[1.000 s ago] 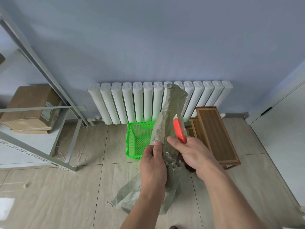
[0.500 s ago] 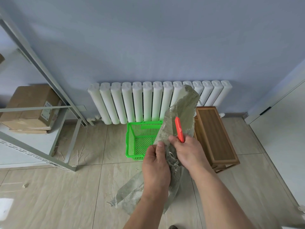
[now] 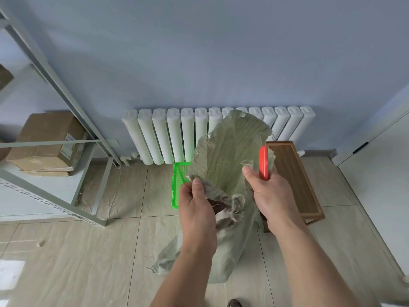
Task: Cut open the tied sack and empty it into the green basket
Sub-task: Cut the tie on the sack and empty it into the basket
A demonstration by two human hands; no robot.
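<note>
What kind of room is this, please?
Probably a storage or utility room indoors: a metal rack holding a cardboard box, a white radiator on the wall, and tiled floor.

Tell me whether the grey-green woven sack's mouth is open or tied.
Open: grey-green woven sack mouth spread between both hands.

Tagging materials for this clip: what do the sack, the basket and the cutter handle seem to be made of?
The pale green sack looks like coarse woven fabric, likely plastic weave or burlap: visible weave, frayed edges. The bright green lattice basket looks like glossy moulded plastic, with perforated walls. The orange-red cutter handle, held in the right hand, seems smooth plastic; its blade is not visible.
</note>
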